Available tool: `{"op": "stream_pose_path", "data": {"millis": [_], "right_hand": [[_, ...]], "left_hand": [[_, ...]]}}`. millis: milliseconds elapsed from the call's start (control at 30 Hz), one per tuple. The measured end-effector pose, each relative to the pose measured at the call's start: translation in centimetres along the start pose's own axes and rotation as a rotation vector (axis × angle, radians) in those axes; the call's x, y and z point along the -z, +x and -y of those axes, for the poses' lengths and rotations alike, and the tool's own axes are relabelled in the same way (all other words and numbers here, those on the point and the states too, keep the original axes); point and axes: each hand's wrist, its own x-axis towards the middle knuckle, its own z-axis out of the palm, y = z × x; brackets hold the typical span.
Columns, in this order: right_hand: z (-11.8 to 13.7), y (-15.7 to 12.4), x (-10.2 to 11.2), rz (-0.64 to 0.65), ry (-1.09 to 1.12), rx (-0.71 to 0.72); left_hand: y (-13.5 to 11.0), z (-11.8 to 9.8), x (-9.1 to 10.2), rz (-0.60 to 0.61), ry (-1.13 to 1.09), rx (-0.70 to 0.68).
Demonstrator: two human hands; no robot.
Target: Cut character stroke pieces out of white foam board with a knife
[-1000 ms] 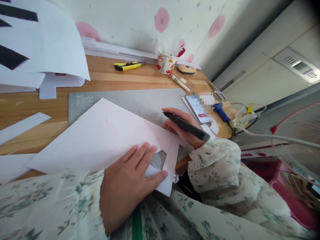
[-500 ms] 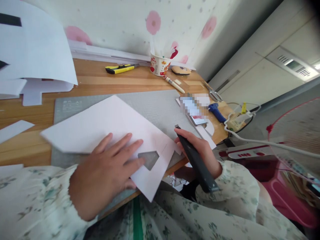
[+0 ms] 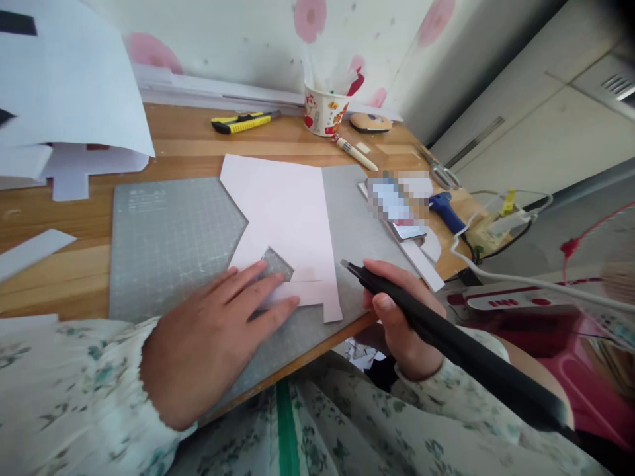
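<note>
A white sheet of card or foam board point(image 3: 282, 205), cut to an angular outline with a small angular opening in it, lies on the grey cutting mat point(image 3: 163, 244). My left hand point(image 3: 223, 330) rests flat with fingers spread on the lower left part of the sheet, by the opening. To the right of the sheet, my right hand point(image 3: 404, 311) is wrapped around a black utility knife point(image 3: 461, 357). Its narrow metal tip points left toward the sheet's right edge, apart from it.
A yellow cutter knife point(image 3: 245, 122), a paper cup point(image 3: 325, 112) of tools and a pen point(image 3: 357, 153) lie along the back. On the right are a phone point(image 3: 401, 211), scissors point(image 3: 444, 172), a blue glue gun point(image 3: 449, 213) and a power strip point(image 3: 489, 231). Curved white sheets point(image 3: 74, 79) stand at left.
The white sheet has turned clockwise on the mat, its opening now beside my left fingertips. The knife in my right hand has swung so its tip points left.
</note>
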Motion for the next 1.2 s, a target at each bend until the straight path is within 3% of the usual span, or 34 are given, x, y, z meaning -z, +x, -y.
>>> {"op": "stream_pose_path", "data": {"millis": [100,267,333,433,600,800,1000,1200], "right_hand": [[-0.2,-0.2,-0.4,-0.017,0.005,0.026],[-0.7,0.2,0.5,0.349,-0.170,0.342],[-1.0,0.2,0.7,0.401,-0.218,0.407],[-1.1,-0.3,0.3,0.386,-0.215,0.375],[-1.1,-1.1,-0.3,0.284,-0.294,0.155],[-1.9,-0.2,0.8,0.287,-0.293,0.335],[-0.4,0.3,1.1,0.066,-0.093,0.220],[-0.8,0.5,0.1,0.343,-0.267,0.375]], "left_hand": [[0.1,0.5,-0.1,-0.022,-0.006,0.010],[0.8,1.1,0.2,-0.019,-0.038,0.037],[0.9,1.1,0.3,-0.045,-0.035,0.044],[0.8,1.1,0.5,-0.079,-0.045,0.054],[0.7,0.9,0.9,-0.066,-0.083,0.028],[0.5,-0.4,1.1,0.019,0.006,0.016],[0.9,-1.6,0.6,0.027,0.045,0.099],[0.8,-1.7,0.5,0.055,0.024,0.129]]}}
